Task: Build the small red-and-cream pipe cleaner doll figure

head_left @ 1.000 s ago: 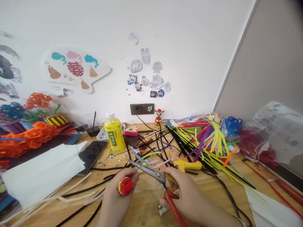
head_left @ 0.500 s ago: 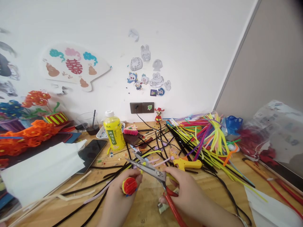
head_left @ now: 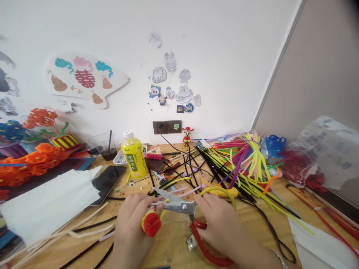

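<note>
My left hand (head_left: 131, 224) is closed on a small red craft piece (head_left: 153, 224) with a yellow rim, made of fuzzy pipe cleaner. My right hand (head_left: 221, 220) grips a pair of scissors (head_left: 183, 207) by the red handles. Their blades are parted and point left, reaching the left fingertips, with a small yellow tip (head_left: 167, 200) between them. A yellow pipe cleaner (head_left: 234, 198) loops above the right hand; where its ends run is partly hidden. Below the scissors, a small crumpled whitish item (head_left: 192, 243) lies on the table.
A yellow drink bottle (head_left: 134, 155), a phone (head_left: 109, 181) and white paper (head_left: 50, 201) stand or lie left. Black pipe cleaners (head_left: 193, 164) and a colourful bundle (head_left: 255, 160) spread behind the hands. A yellow-handled tool (head_left: 224, 192) lies behind the right hand. Plastic bags (head_left: 322, 153) sit right.
The scissors have swung to a more level angle, and their blades now lie at the left fingertips. The left hand has turned with the craft piece. A yellow loop now shows above the right hand.
</note>
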The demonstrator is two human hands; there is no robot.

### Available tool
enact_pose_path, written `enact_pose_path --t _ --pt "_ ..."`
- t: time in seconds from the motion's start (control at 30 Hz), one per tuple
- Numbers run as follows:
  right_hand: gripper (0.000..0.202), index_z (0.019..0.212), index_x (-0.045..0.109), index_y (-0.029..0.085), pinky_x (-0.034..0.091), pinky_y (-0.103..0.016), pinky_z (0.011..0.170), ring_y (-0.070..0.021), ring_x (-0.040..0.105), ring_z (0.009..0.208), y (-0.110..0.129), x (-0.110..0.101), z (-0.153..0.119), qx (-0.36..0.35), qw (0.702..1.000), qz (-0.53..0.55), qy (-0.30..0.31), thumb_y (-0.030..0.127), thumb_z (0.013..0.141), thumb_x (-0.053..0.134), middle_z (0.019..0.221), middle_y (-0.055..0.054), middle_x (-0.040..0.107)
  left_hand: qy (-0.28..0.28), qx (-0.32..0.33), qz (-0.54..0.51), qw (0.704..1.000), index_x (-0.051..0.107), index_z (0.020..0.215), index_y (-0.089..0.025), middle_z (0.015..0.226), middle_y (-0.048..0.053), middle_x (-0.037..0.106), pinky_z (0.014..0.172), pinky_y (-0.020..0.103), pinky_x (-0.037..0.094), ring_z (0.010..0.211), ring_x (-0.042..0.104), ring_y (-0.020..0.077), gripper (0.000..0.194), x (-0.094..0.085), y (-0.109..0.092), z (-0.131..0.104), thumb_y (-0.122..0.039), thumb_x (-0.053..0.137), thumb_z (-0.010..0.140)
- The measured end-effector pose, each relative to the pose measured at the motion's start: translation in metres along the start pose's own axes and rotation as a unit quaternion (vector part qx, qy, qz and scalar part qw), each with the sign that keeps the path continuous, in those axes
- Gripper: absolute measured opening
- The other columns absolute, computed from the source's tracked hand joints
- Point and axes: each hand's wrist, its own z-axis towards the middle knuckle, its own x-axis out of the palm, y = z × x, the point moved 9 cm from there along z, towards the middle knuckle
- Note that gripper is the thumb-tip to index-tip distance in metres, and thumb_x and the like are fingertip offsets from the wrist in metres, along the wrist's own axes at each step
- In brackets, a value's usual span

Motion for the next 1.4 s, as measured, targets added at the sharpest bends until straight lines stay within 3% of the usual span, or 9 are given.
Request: enact_pose_path --t 0.13,0.3,0.5,0.7,0.83,0.93,1.1,1.27,1.4 --pt "0.04 0.104 0.052 0.017 0.032 -0.029 0.056 -0.0204 0.05 0.07 0.011 0.0 -0.003 -0.048 0.996 -0.068 -0.013 0.023 0.066 0.06 0.078 -0.004 0.056 0.04 0.062 0.046 0.996 0.059 0.081 -0.017 0.079 0.007 0.06 0.063 0.032 0.038 0.071 0.05 0.0193 0.007 0.01 -0.011 -0.002 -0.015 0.054 0.077" --pt "0.04 0.103 0.05 0.017 0.029 -0.03 0.053 -0.0206 0.049 0.068 0.016 0.001 -0.003 -0.07 0.991 -0.116 0.001 0.028 0.067 0.062 0.076 -0.003 0.054 0.113 0.056 0.021 0.992 0.058 0.081 -0.017 0.081 0.007 0.061 0.066 0.033 0.042 0.073 0.052 0.019 0.018 0.027 -0.008 -0.006 -0.006 0.044 0.077" --pt "0.036 0.099 0.052 0.015 0.029 -0.031 0.052 -0.0216 0.051 0.066 0.022 0.003 -0.001 -0.088 0.986 -0.138 0.022 0.024 0.066 0.063 0.075 -0.004 0.056 0.137 0.055 -0.003 0.989 0.056 0.08 -0.018 0.081 0.007 0.062 0.07 0.033 0.045 0.076 0.054 0.0198 0.028 0.034 -0.01 -0.011 0.0 0.038 0.069" --pt "0.015 0.088 0.055 0.014 0.026 -0.03 0.047 -0.0193 0.052 0.055 0.024 0.009 -0.004 -0.112 0.983 -0.144 0.008 0.014 0.073 0.053 0.064 -0.004 0.056 0.111 0.021 -0.051 0.992 0.058 0.086 -0.017 0.083 0.008 0.061 0.071 0.031 0.045 0.077 0.056 0.02 0.027 0.029 -0.005 -0.009 -0.003 0.041 0.071" --pt "0.023 0.094 0.057 0.013 0.031 -0.03 0.047 -0.0214 0.056 0.059 0.014 0.011 0.003 -0.091 0.984 -0.149 0.041 0.012 0.072 0.055 0.068 -0.006 0.061 0.127 -0.098 -0.127 0.979 0.059 0.073 -0.02 0.077 0.005 0.063 0.068 0.028 0.045 0.074 0.058 0.0188 0.012 0.029 0.011 -0.004 -0.014 0.049 0.073" --pt "0.031 0.1 0.057 0.015 0.035 -0.029 0.051 -0.0217 0.058 0.066 -0.012 0.005 0.01 -0.017 0.985 -0.161 0.067 0.012 0.069 0.059 0.076 -0.007 0.064 0.136 -0.265 -0.217 0.929 0.058 0.066 -0.021 0.074 0.002 0.065 0.066 0.027 0.045 0.07 0.06 0.018 0.01 0.033 0.029 -0.007 -0.026 0.053 0.074" --pt "0.021 0.093 0.058 0.019 0.037 -0.027 0.058 -0.0216 0.059 0.074 -0.088 -0.023 0.015 0.141 0.971 -0.193 0.016 0.018 0.073 0.055 0.079 -0.006 0.064 0.098 -0.458 -0.406 0.785 0.057 0.062 -0.018 0.06 -0.001 0.061 0.065 0.026 0.043 0.065 0.056 0.0152 0.023 0.046 0.039 -0.026 -0.039 0.063 0.067" --pt "0.032 0.105 0.056 0.013 0.039 -0.029 0.071 -0.0241 0.057 0.088 -0.178 -0.031 0.005 0.229 0.946 -0.231 0.008 0.016 0.073 0.053 0.092 -0.013 0.064 0.057 -0.53 -0.562 0.632 0.059 0.074 -0.016 0.062 -0.002 0.057 0.062 0.022 0.041 0.061 0.05 0.01 0.03 0.067 0.034 -0.043 -0.035 0.074 0.056" --pt "0.031 0.104 0.057 0.01 0.039 -0.03 0.072 -0.0245 0.058 0.085 -0.227 -0.026 -0.008 0.262 0.937 -0.23 0.036 0.014 0.073 0.053 0.086 -0.013 0.064 0.075 -0.535 -0.576 0.614 0.059 0.073 -0.015 0.061 -0.002 0.054 0.059 0.022 0.039 0.059 0.047 0.01 0.031 0.071 0.027 -0.046 -0.036 0.074 0.057"
